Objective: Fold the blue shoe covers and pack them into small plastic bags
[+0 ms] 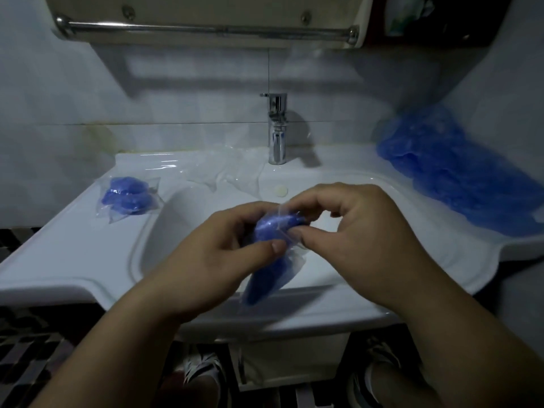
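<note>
Over the basin, a small clear plastic bag (290, 262) with a folded blue shoe cover (265, 282) inside hangs between both hands. My left hand (212, 254) grips the bag's upper left part, thumb on the front. My right hand (353, 231) pinches the bag's top edge with thumb and forefinger. A filled bag of blue shoe covers (128, 197) lies on the sink's left ledge. A loose pile of blue shoe covers (459, 169) sits on the right ledge. Empty clear bags (226, 172) lie behind the basin, left of the faucet.
The white sink (73, 260) fills the middle, with a chrome faucet (277, 131) at the back and a tiled wall behind. A metal towel bar (206, 28) runs overhead under a cabinet. My shoes (203, 375) show on the floor below.
</note>
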The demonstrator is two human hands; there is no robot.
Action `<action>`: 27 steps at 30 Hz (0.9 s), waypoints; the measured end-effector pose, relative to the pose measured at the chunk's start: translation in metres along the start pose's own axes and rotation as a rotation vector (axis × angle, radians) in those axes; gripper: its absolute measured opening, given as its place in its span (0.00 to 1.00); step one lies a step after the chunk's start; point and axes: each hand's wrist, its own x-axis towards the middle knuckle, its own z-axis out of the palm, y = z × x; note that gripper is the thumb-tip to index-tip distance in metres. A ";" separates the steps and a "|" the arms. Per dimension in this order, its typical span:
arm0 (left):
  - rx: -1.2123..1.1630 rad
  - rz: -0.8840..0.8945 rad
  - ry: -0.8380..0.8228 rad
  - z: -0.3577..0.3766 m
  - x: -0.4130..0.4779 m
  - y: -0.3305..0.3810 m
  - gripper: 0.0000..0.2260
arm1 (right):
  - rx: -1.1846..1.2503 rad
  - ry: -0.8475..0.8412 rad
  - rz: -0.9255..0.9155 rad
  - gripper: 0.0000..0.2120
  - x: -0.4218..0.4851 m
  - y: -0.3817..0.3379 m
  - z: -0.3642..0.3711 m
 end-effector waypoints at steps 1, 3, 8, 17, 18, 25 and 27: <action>-0.034 -0.002 0.016 0.000 -0.001 0.001 0.14 | -0.032 -0.002 -0.003 0.10 0.000 -0.001 -0.001; -0.061 -0.013 0.050 0.001 -0.002 0.002 0.14 | -0.140 -0.005 -0.027 0.09 -0.001 -0.003 -0.002; -0.032 -0.034 0.150 0.002 -0.004 0.002 0.10 | -0.335 -0.097 -0.085 0.16 0.001 0.003 -0.003; -0.033 -0.131 0.297 0.006 -0.004 0.007 0.16 | -0.225 -0.018 -0.092 0.05 0.000 0.010 -0.014; -0.041 -0.136 0.302 0.006 -0.003 0.008 0.14 | -0.233 0.008 -0.095 0.04 0.000 0.010 -0.014; 0.130 -0.092 0.312 0.010 0.001 0.001 0.24 | -0.152 0.036 -0.093 0.06 0.002 0.006 -0.015; 0.147 -0.097 0.325 0.009 0.002 0.000 0.25 | -0.049 0.032 -0.073 0.04 0.004 0.005 -0.019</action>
